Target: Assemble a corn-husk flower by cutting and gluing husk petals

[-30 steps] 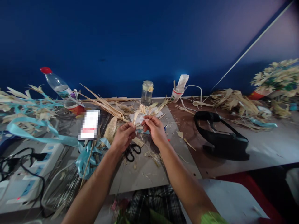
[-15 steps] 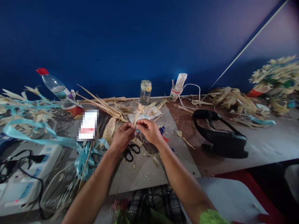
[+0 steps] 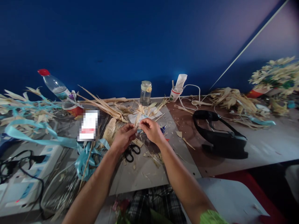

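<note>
My left hand (image 3: 125, 137) pinches a small pale strip of dried corn husk (image 3: 136, 123) between thumb and fingertips. Just to its right, my right hand (image 3: 152, 130) is closed in a pinch, its fingertips close to the same strip; what lies between them is too small to make out. Behind the fingers, a bunch of husk pieces (image 3: 141, 109) rests on a white sheet (image 3: 151, 116). Black-handled scissors (image 3: 132, 152) lie below my left hand. A blue tool with a pointed tip (image 3: 163, 128), partly hidden, sits beyond my right wrist.
Light blue ribbon (image 3: 85, 161), a phone (image 3: 88, 126) and a power strip (image 3: 32, 174) lie left. A lidded jar (image 3: 145, 93) and a paper cup (image 3: 174, 94) stand at the back. A black strapped headset (image 3: 219, 133) and husk heap (image 3: 233, 101) are right.
My right hand has shifted slightly right, opening a small gap between the two hands' fingertips. My left hand stays nearly in place with the husk strip.
</note>
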Demonstrator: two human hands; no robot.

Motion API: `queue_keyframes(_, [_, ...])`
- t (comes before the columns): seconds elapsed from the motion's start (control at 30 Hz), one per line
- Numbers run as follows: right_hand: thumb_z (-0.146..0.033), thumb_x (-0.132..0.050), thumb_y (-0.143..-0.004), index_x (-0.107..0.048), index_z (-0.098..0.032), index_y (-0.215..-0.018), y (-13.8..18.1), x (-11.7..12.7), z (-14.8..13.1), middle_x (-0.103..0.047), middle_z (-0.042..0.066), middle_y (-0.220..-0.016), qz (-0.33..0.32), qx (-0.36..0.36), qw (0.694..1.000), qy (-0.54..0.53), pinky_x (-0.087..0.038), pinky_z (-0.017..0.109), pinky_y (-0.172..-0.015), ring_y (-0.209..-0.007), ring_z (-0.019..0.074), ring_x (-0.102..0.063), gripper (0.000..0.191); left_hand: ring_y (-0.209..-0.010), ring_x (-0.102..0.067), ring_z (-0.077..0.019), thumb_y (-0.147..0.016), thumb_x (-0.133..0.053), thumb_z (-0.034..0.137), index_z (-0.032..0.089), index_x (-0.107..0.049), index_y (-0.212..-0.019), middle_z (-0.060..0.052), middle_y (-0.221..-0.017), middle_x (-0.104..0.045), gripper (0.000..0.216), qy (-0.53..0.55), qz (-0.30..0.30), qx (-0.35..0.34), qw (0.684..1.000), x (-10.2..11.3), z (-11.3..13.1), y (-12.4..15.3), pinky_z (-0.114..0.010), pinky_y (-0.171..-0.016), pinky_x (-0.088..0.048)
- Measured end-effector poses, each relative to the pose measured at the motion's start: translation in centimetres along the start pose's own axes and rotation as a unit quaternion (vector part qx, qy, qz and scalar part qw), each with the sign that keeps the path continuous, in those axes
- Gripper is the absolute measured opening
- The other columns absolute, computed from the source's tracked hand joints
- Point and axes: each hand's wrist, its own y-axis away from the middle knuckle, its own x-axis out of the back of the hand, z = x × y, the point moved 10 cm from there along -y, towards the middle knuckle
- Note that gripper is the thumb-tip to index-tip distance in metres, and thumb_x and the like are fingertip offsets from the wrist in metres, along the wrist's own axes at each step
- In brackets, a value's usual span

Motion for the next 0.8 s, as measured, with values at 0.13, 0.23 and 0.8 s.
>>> queue_keyframes(0.13, [-0.028, -0.057, -0.074, -0.059, -0.018, -0.081, 0.0, -0.3, 0.1, -0.056, 0.0, -0.069, -0.005, -0.002, 1.0, 0.005, -0.039, 0.024, -0.059, -0.062, 0.0117, -0.049, 0.012, -0.042, -0.037, -0.0023, -0.059, -0.074, 0.022, 0.014, -0.055, -0.073, 0.004, -0.057, -0.049, 0.025, -0.001, -0.01, 0.006, 1.0, 0.0, -0.3, -0.1, -0.017, -0.042, -0.024])
queue_keyframes(0.23, [-0.028, -0.059, -0.073, -0.06, -0.017, -0.088, -0.1, -0.6, 0.3, -0.058, 0.0, -0.072, -0.015, -0.012, 1.0, -0.011, -0.04, 0.024, -0.061, -0.064, 0.0122, -0.051, 0.018, -0.042, -0.036, -0.0019, -0.06, -0.072, 0.021, 0.014, -0.056, -0.073, 0.003, -0.057, -0.05, 0.022, 0.001, -0.016, 0.006, 1.0, 0.0, -0.2, 0.0, -0.017, -0.042, -0.024])
queue_keyframes(0.8, [-0.026, -0.062, -0.067, -0.06, -0.018, -0.066, 0.0, -0.7, 0.8, -0.049, -0.004, -0.054, -0.02, -0.067, 0.991, -0.118, -0.035, 0.022, -0.051, -0.05, 0.0088, -0.043, 0.008, -0.036, -0.032, -0.0003, -0.066, -0.07, 0.039, 0.012, -0.056, -0.064, 0.001, -0.056, -0.053, 0.03, -0.009, 0.044, -0.012, 0.999, 0.4, 0.6, 0.3, -0.017, -0.038, -0.022])
